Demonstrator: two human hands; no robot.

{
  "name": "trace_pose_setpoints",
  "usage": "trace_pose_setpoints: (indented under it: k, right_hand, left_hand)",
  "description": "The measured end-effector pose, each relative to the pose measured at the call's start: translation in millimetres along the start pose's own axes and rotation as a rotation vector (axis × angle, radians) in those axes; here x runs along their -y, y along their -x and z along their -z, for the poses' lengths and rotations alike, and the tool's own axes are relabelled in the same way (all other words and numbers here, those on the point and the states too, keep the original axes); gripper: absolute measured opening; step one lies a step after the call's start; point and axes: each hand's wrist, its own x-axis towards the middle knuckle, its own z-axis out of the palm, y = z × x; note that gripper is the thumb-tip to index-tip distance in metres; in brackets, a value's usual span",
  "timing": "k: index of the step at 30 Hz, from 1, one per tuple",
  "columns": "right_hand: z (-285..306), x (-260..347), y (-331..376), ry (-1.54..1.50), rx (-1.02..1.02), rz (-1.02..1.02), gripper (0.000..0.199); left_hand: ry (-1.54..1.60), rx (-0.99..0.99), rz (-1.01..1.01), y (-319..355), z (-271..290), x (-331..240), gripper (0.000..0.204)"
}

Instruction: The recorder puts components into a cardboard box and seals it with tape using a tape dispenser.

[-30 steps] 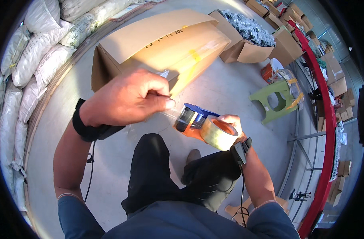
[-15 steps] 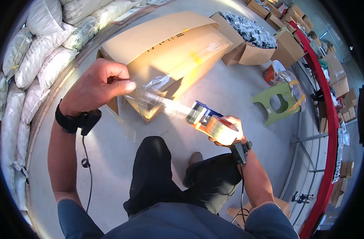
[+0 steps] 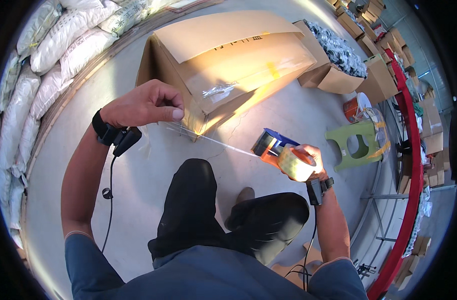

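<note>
A blue-and-orange tape dispenser (image 3: 271, 145) with a roll of clear packing tape (image 3: 297, 164) is gripped in my right hand (image 3: 314, 156). From it a thin clear strip of tape (image 3: 226, 145) stretches, seen nearly edge-on, to my left hand (image 3: 151, 103). That hand is closed, thumb against curled fingers, at the strip's other end. Just beyond both hands lies a large brown cardboard box (image 3: 193, 92) on the floor, one long flap (image 3: 223, 32) raised. A crumpled piece of clear tape (image 3: 219, 91) sticks to its near face, below the left end of that flap.
White woven sacks (image 3: 81, 52) are stacked along the left. An open carton of clear-wrapped items (image 3: 338, 52) stands behind right, with a bucket (image 3: 356, 106) and a green stool (image 3: 356, 142) nearer. A red rail (image 3: 411, 150) edges the right side. Cables hang from both wrists.
Both hands have shifted a little to the right in view, as has the box. The tape strip, broad before, now shows as a thin line.
</note>
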Motion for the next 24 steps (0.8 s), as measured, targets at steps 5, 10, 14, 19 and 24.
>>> trace_pose_setpoints:
  k: [5,10,14,19,24]
  right_hand:
    - [3,8,2,0.064,0.073,0.083,0.035]
    - [51,28,28,0.503,-0.038,0.682,0.029]
    - [72,75,61,0.065,-0.051,0.208,0.055]
    - [29,101,98,0.087,-0.154,0.355,0.045]
    - [77,118,139,0.313,-0.173,0.675,0.036]
  left_hand:
    - [-0.187,0.037,0.064,12,3,-10,0.022]
    - [-0.227,0.174,0.228,21,6,-23,0.028]
    - [0.016,0.198,0.167,24,1,-10,0.029]
    - [0.029,0.308,0.126,18,0,-16,0.032]
    - [-0.051,0.294,0.101,15,2,-17,0.025]
